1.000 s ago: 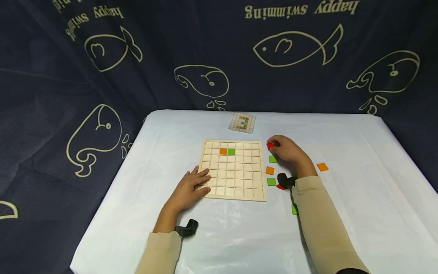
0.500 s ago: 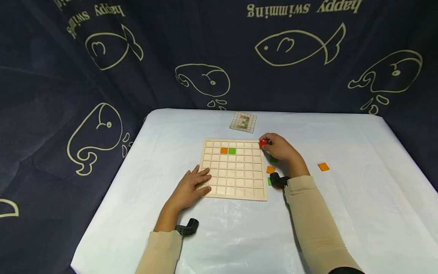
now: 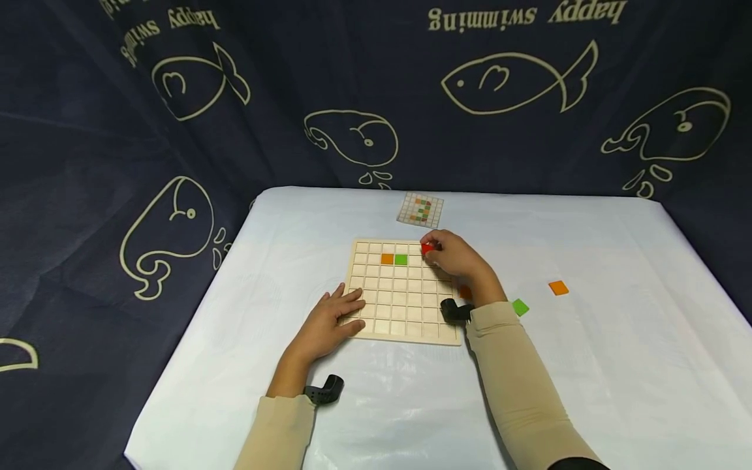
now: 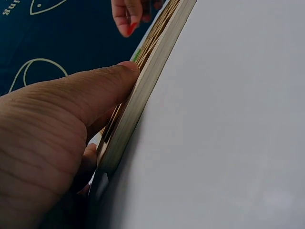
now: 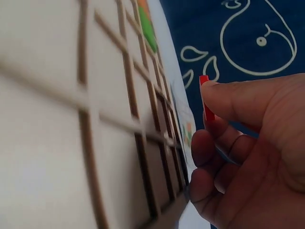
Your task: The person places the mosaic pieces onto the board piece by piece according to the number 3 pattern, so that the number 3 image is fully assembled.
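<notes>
A red square tile [image 5: 208, 102] is pinched between the thumb and fingers of my right hand [image 3: 458, 256], held over the upper right part of the wooden grid board [image 3: 399, 331]. Side by side in the board's second row sit an orange tile [image 3: 387, 259] and a green tile [image 3: 401, 260]. On the board's lower left edge rests my left hand [image 3: 323, 326], its fingers spread and straight. In the left wrist view the left thumb [image 4: 112, 86] lies against the board's rim.
A pattern card [image 3: 420, 209] lies behind the board. Right of my forearm are a loose green tile [image 3: 520, 307] and an orange tile [image 3: 559, 288]. Another orange tile [image 3: 465, 292] shows partly beside my right wrist. A dark printed cloth [image 3: 376, 78] hangs behind the white table [image 3: 617, 365].
My right hand has carried the red tile leftward from beside the board to over it. A green tile right of the forearm has come into view. The left hand stays on the board.
</notes>
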{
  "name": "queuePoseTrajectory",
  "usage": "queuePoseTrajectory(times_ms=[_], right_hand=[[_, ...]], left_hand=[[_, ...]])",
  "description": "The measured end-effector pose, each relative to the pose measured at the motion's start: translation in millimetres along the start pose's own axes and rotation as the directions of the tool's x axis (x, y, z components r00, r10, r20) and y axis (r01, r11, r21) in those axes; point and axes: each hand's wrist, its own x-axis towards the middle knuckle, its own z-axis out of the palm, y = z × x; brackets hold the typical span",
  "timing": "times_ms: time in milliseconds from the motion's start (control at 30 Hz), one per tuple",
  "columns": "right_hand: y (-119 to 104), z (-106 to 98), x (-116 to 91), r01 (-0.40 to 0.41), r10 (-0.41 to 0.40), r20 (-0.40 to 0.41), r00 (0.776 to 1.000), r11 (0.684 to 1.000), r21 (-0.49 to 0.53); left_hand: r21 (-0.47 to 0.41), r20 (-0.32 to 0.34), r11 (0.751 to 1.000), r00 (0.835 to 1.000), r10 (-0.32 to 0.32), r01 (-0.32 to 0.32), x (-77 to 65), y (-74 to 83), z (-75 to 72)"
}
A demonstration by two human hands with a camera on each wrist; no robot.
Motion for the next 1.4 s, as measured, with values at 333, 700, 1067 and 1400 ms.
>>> queuePoseTrajectory(times_ms=[333, 700, 1067, 1400], right_hand=[[-3.3, 17.6, 9.1, 0.035, -0.034, 0.033, 0.999, 0.999, -0.032], [-3.9, 26.0, 9.5, -0.012, 0.013, 0.017, 1.0, 0.998, -0.057], [-3.7, 28.1, 10.5, -0.031, 0.032, 0.012, 0.999, 0.997, -0.071], [-3.3, 28.2, 10.3, -0.019, 0.02, 0.01, 1.0, 0.998, -0.067]], left_hand=[[0.004, 0.003, 1.0, 1.0, -0.003, 0.003, 0.9, -0.8, 1.0], [0.003, 0.005, 1.0, 1.0, -0.015, 0.015, 0.6, -1.2, 0.7], [-0.005, 0.008, 1.0, 1.0, -0.012, 0.012, 0.9, 0.6, -0.4], [-0.006, 0.003, 1.0, 1.0, -0.016, 0.016, 0.8, 0.4, 0.1]])
